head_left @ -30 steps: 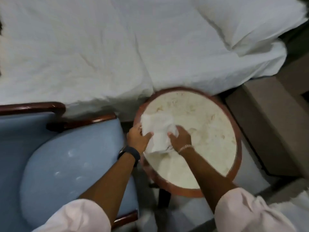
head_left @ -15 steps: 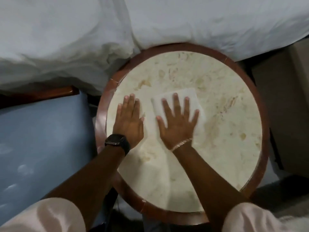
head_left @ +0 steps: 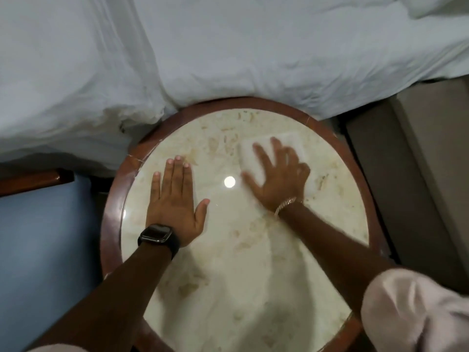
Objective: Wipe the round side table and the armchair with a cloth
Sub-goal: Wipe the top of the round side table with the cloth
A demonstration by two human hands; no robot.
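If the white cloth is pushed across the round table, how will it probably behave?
The white cloth looks thin and folded, so probably floppy and light. On the glossy round table it should slide easily, staying flat only under the spread right hand.

Round side table (head_left: pixel 253 288) top: lower half of frame bare, open to pass over. Left hand (head_left: pixel 175 204) flat at centre-left, right hand (head_left: pixel 279 179) flat on cloth (head_left: pixel 274 146) upper right; clear strip between them. Bed linen (head_left: pixel 228 59) touches the table's top edge, blocking upward. Armchair (head_left: pixel 45 237) just beside at left. Beige furniture (head_left: pixel 418 174) close on right, narrow dark gap.
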